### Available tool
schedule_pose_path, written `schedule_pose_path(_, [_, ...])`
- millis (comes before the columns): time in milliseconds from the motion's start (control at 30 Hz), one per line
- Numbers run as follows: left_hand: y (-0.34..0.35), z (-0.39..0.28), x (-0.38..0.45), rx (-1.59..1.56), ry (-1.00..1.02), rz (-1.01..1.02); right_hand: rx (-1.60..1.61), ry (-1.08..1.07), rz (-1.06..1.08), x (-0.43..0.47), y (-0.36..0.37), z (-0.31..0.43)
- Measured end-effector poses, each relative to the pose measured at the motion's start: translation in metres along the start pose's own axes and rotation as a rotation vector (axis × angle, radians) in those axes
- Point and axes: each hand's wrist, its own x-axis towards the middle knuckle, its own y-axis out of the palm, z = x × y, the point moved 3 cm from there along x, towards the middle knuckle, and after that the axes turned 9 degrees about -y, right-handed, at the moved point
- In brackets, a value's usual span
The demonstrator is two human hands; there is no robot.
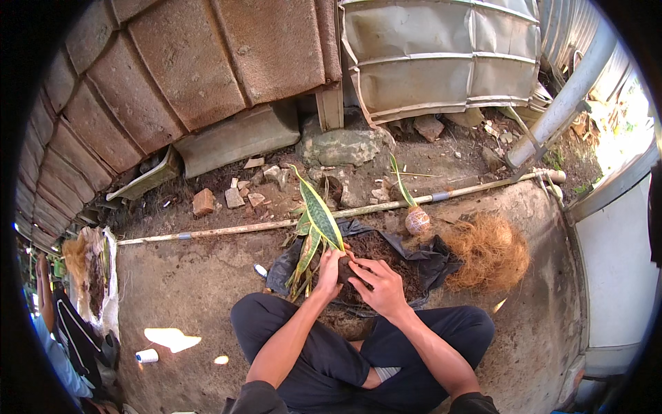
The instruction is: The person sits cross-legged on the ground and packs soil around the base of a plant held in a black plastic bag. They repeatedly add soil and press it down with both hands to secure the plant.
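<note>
My left hand point(330, 269) is closed around the base of a variegated snake plant leaf point(321, 213), beside a dark clump of soil point(344, 270). The fingers of my right hand point(381, 285) press on the clump's other side. Both hands are above a black plastic sheet point(282, 269) that holds loose brown soil point(408, 271). More snake plant leaves point(307, 250) lie at the sheet's left. Beyond its right part, a fibre ball wrapped in white thread point(417, 221) has one upright leaf point(401, 181). A heap of coconut fibre point(486, 252) lies to the right.
A white thread spool point(147, 355) lies on the concrete floor point(181, 290) at left. A long pipe point(258, 226) crosses behind the sheet, with brick pieces point(203, 202) beyond. Another person point(70, 336) is at the far left, near a white sack point(111, 279). A white panel point(615, 269) stands at right.
</note>
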Motion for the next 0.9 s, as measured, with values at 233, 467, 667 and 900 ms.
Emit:
schedule_pose_path(233, [0.001, -0.003, -0.002, 0.073, 0.066, -0.047, -0.175, -0.074, 0.067, -0.001, 0.004, 0.011])
schedule_pose_path(467, [-0.006, 0.0, 0.004, -0.026, 0.024, -0.043, -0.023, -0.026, 0.076, -0.004, 0.01, 0.009])
schedule_pose_path(667, [-0.009, 0.006, 0.006, 0.036, 0.012, -0.139, -0.204, -0.056, 0.155, -0.009, 0.016, 0.011])
schedule_pose_path(900, [-0.008, 0.005, 0.004, 0.029, 0.003, -0.139, -0.248, -0.035, 0.194, -0.013, 0.017, 0.009])
